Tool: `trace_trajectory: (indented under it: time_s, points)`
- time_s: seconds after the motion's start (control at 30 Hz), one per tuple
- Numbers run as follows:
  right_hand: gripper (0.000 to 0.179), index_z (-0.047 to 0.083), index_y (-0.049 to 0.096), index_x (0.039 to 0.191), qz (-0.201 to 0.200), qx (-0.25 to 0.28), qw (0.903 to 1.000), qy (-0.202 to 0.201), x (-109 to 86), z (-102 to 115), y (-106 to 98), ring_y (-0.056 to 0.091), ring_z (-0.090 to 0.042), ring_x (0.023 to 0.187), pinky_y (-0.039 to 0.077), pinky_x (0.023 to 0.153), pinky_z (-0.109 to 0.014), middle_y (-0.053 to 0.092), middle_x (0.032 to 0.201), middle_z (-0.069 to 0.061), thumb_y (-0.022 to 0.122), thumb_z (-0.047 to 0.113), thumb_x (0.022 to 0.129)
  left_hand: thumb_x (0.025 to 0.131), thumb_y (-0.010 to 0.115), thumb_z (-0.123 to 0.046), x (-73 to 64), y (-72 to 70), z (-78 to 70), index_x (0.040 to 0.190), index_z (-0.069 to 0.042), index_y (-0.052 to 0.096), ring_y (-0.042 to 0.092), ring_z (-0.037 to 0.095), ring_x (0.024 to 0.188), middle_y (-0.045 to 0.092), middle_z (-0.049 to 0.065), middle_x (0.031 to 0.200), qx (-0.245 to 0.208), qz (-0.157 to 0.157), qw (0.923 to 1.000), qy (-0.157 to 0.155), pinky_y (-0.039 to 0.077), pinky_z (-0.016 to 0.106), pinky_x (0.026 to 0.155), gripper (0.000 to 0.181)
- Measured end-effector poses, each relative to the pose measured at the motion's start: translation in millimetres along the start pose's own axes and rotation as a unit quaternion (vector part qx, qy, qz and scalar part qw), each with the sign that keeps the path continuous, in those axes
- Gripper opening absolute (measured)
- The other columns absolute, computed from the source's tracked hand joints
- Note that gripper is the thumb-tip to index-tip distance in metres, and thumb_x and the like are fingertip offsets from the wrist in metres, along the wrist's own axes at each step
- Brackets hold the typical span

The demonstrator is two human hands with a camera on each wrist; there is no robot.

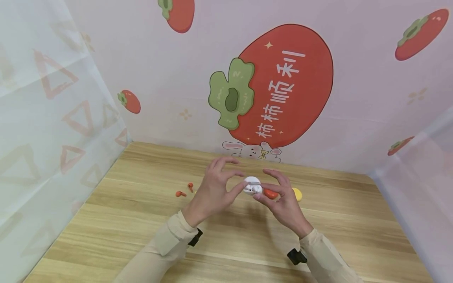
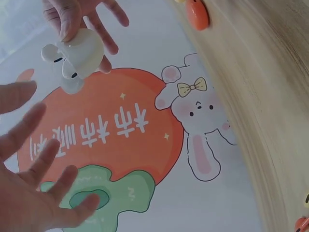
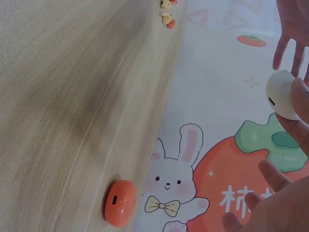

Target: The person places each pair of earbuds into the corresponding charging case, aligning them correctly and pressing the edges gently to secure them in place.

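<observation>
Fingers [image 1: 274, 187] of the right hand [image 1: 284, 204] have the white case [image 1: 252, 180] pinched, dead centre of the head view, lid up. Left hand [image 1: 216, 186] has its fingers spread and loosely bent, thumb tip right by the case; can't tell from this angle if it's touching. Yellow case [image 1: 297, 194] at centre right is partly hidden behind the right hand, and there's a yellow bit poking out by the left hand that I can't make out. Count: three cases (white, yellow, one orange case [image 1: 271, 193] just beside the pinch), two white buds [image 1: 256, 189] in the white one, two orange buds [image 1: 180, 193] at centre left on the table [image 1: 230, 255].

Left wrist view: white case upper left, gripped by the right hand, both white buds showing. Left fingers are wide apart lower left, with a gap to the case. One orange case up top, cut off; bits in the bottom right corner are cut off too.

Right wrist view: right thumb covers part of the white case, right edge. Left hand's cropped, upper right. One orange case at the bottom; small yellow-orange cluster up top, too blurry to count.
</observation>
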State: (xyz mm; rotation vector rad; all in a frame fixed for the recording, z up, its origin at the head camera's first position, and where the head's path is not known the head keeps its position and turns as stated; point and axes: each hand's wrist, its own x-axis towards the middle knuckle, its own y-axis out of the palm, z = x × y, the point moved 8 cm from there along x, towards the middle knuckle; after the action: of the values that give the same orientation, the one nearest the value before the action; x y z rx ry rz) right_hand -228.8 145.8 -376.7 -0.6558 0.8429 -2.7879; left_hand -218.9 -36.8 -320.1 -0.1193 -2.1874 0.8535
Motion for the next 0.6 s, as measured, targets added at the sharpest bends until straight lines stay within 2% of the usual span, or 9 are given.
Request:
trace_trajectory:
  time_s: [0.07,0.13,0.2,0.3,0.43,0.6]
  points:
    - [0.028,0.009,0.080,0.110,0.001,0.002,1.0000,0.002,0.0,0,0,0.028,-0.033,0.142,0.026,0.105,-0.071,0.047,0.148,-0.012,0.085,0.012,0.083,0.092,0.077,-0.023,0.7,2.0,6.1,0.101,-0.010,0.078,0.049,0.033,0.123,0.058,0.010,0.129,-0.014,0.012,0.9993,-0.032,0.040,0.054,0.101,0.016]
    - [0.028,0.010,0.080,0.110,0.003,0.005,1.0000,0.002,0.0,1,0,0.028,-0.032,0.142,0.026,0.106,-0.070,0.047,0.149,-0.010,0.085,0.012,0.083,0.096,0.072,-0.026,0.8,6.3,12.8,0.104,-0.009,0.079,0.048,0.034,0.124,0.057,0.012,0.131,-0.029,0.038,0.9962,-0.073,0.039,0.054,0.101,0.019]
    - [0.028,0.010,0.080,0.110,0.006,0.009,0.9999,0.000,0.2,2,1,0.027,-0.032,0.143,0.025,0.106,-0.071,0.047,0.149,-0.010,0.085,0.012,0.083,0.100,0.065,-0.028,0.1,11.9,19.4,0.105,-0.009,0.079,0.047,0.036,0.124,0.057,0.014,0.131,-0.048,0.071,0.9899,-0.113,0.038,0.056,0.102,0.023]
    - [0.028,0.011,0.080,0.110,0.010,0.013,0.9998,-0.006,0.6,5,2,0.027,-0.031,0.143,0.025,0.106,-0.071,0.047,0.149,-0.009,0.085,0.013,0.083,0.103,0.060,-0.032,-1.5,20.2,26.8,0.106,-0.009,0.079,0.045,0.036,0.128,0.056,0.013,0.132,-0.084,0.117,0.9758,-0.164,0.039,0.057,0.103,0.030]
    - [0.027,0.012,0.080,0.110,0.014,0.013,0.9997,-0.014,1.3,8,2,0.029,-0.030,0.142,0.025,0.107,-0.069,0.047,0.149,-0.006,0.085,0.013,0.083,0.103,0.060,-0.034,-2.8,26.2,30.7,0.104,-0.009,0.078,0.043,0.035,0.131,0.055,0.012,0.135,-0.121,0.151,0.9615,-0.195,0.042,0.056,0.101,0.031]
    - [0.027,0.010,0.080,0.111,0.017,0.016,0.9997,-0.009,2.4,6,2,0.029,-0.031,0.142,0.026,0.106,-0.071,0.048,0.148,-0.011,0.084,0.012,0.084,0.100,0.066,-0.032,-3.1,27.2,31.9,0.102,-0.010,0.078,0.045,0.033,0.131,0.055,0.010,0.136,-0.139,0.153,0.9571,-0.203,0.044,0.056,0.100,0.025]
